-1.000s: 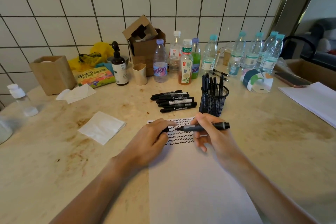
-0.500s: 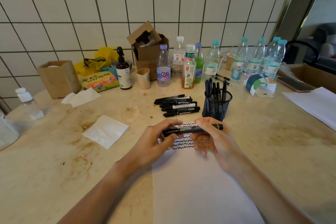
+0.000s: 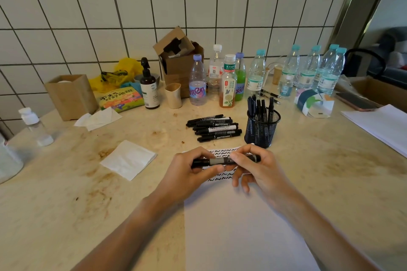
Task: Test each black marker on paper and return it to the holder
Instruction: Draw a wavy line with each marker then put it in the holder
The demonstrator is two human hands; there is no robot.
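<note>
A black marker (image 3: 220, 161) lies level between both hands, just above the white paper (image 3: 242, 226), which carries rows of black squiggles at its far end. My left hand (image 3: 191, 169) pinches its left end, where the cap sits. Fingers of my right hand (image 3: 253, 167) grip the marker's right half. Behind the paper lies a heap of several black markers (image 3: 214, 127). To their right stands the black mesh holder (image 3: 262, 130) with several markers upright in it.
A folded tissue (image 3: 128, 159) lies left of the paper. Bottles (image 3: 229, 83), a paper cup (image 3: 174, 95), a pump bottle (image 3: 149, 88) and cardboard boxes (image 3: 178, 59) line the tiled wall. A tape roll (image 3: 312, 103), a phone (image 3: 356, 101) and more paper (image 3: 381, 125) lie at right.
A second ago my right hand held the uncapped marker apart from my left hand, which held the cap. The hands have come together and the cap now sits on the marker's left end.
</note>
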